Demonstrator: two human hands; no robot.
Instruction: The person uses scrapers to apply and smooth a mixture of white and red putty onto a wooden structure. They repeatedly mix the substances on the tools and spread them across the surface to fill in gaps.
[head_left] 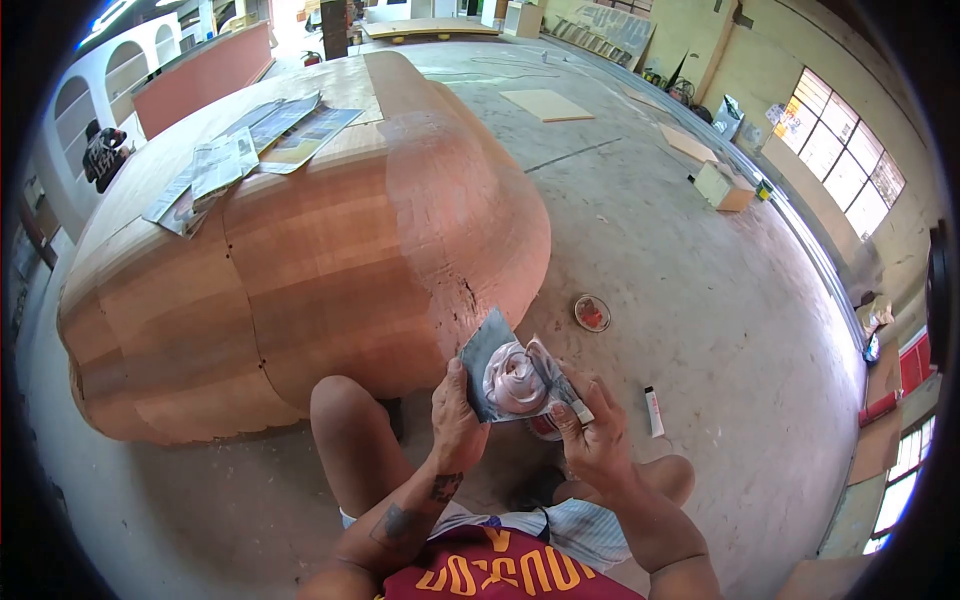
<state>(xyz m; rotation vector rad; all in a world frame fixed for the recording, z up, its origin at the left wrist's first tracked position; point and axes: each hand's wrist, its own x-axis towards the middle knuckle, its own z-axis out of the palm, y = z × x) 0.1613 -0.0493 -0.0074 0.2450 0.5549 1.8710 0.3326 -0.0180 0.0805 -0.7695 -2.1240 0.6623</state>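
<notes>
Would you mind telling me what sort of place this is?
Probably a fabrication workshop: a large rounded wooden form sits on a bare concrete floor, boards lie about, and the hands mix pinkish filler on a board.

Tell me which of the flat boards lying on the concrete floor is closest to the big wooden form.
The pale square board just right of the wooden form; the other board lies farther right, toward the windows.
</notes>
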